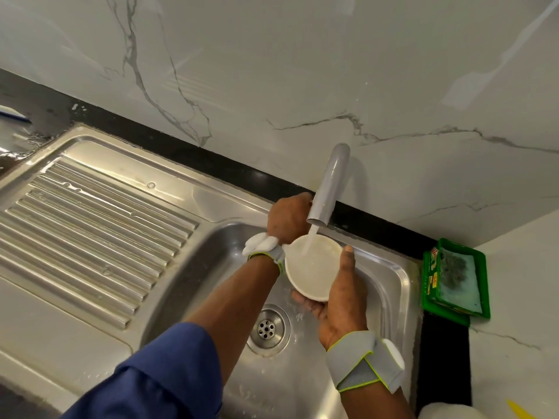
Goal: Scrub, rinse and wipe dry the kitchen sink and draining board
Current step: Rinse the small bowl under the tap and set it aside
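Tap: the grey tap (329, 189) is running, and its stream falls straight into the bowl below its mouth.
Bowl: the white bowl (311, 267) sits directly under the tap, held over the sink and taking on water.
Right hand: your right hand (343, 297) cups the bowl on the side right of the tap. The thumb lies up along the rim and the fingers (305, 300) curl beneath the base, clamped on the bowl.
Left hand: your left hand (287, 219) reaches just left of the tap and behind it. The spout hides its fingers, so I cannot tell whether they are apart or closed. It may be on the tap's handle.
Sink: the steel sink (193, 267) lies beneath the tap, wet, with the drain (267, 326) below and slightly left of the stream.
Draining board: the ribbed draining board (90, 225) stretches well left of the tap, beaded with water.
Tray: a green tray (484, 285) rests on the table right of the tap and holds a dark scouring pad (453, 266).
Handling: the bowl is stiff, wet and likely slippery, and it grows heavier as it fills. Keep your thumb over the rim and your fingers under the base, and tip it slowly when you pour.
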Tool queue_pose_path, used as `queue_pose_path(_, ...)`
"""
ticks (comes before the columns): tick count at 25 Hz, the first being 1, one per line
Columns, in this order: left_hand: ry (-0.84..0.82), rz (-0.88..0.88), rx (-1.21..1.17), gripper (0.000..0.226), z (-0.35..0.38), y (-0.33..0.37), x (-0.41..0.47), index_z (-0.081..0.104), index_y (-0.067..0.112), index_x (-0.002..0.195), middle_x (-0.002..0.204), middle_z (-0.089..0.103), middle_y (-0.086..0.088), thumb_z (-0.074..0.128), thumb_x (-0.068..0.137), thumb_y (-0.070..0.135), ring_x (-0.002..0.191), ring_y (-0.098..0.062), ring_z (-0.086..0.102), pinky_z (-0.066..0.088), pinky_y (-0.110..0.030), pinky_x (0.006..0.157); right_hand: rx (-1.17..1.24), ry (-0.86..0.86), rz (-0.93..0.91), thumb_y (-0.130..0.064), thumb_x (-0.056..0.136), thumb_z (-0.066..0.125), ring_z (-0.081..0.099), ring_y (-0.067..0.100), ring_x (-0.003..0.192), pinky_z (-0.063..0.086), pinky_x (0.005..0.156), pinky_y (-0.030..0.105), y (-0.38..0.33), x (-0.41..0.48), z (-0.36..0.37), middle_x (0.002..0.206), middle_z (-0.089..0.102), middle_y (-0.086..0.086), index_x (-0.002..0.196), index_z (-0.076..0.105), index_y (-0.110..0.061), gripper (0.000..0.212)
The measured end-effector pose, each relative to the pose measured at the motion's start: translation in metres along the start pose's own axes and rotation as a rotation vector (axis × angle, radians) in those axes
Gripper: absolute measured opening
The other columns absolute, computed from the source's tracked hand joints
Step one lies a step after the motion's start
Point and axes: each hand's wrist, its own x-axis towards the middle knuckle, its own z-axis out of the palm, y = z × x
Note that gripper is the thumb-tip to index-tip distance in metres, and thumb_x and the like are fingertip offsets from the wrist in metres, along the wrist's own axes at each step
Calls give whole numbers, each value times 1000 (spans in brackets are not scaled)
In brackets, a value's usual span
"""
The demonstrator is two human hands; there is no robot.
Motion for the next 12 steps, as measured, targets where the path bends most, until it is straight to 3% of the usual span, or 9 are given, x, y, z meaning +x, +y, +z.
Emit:
queue_pose_path(2,-46,237,162,25,-8,3,3,71,0,106,100,73,-20,75,92,22,94,-40,70,58,-48,84,16,44,-8,-63,93,52,70,31,88,58,51,39,0,-1,-9,108,69,10,115,63,-26,45)
queue_pose_path(6,-178,423,433,38,-32,-2,4,67,7,119,108,74,-14,61,102,41,99,-34,70,58,-44,87,7,68,-37,-61,93,54,68,31,88,58,51,39,-1,-12,-19,112,65,10,125,60,-23,50)
queue_pose_path(9,-93,555,634,48,-56,-37,-6,62,16,106,91,70,-4,41,105,60,76,-25,67,56,-37,70,-34,33,-49,-62,93,55,67,31,89,58,50,40,6,-25,-10,111,65,11,112,62,-25,42)
queue_pose_path(12,-76,552,727,46,-90,-79,-25,62,17,107,84,61,0,39,106,58,72,-22,63,47,-30,68,-58,-2,-39,-62,92,56,66,33,89,58,49,38,24,-35,8,110,64,12,99,60,-26,37)
